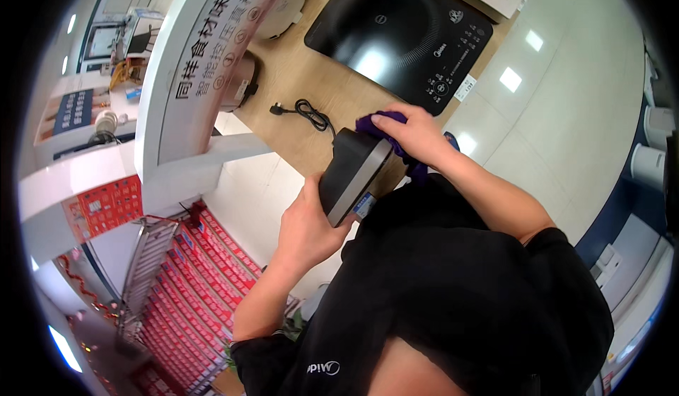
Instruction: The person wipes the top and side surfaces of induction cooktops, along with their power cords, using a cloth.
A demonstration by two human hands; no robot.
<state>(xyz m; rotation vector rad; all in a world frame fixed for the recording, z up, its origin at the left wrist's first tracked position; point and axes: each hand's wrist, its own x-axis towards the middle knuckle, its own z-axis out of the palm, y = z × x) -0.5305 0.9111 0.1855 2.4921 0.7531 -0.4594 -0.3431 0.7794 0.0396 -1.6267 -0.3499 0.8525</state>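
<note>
My left hand (313, 231) grips the lower end of a black small appliance (353, 168) with a silver-grey band along its side. The appliance is tilted at the front end of a wooden counter (286, 136); its exact kind cannot be told. At its upper end, my right hand (414, 130) holds a bunched purple cloth (379, 125) against the casing. Part of the cloth hangs down below the wrist. From the appliance a black power cord (313, 114) runs onto the wood, loosely coiled, with its plug (277, 109) lying to the left.
Beyond my hands lies a black Midea induction cooktop (392, 29) with a price tag (467, 88) at its edge. Two rounded cookers (241, 85) stand partly behind a white sign panel (180, 77). A staircase (196, 284) with red printed risers is at lower left; tiled floor (551, 77) spreads rightward.
</note>
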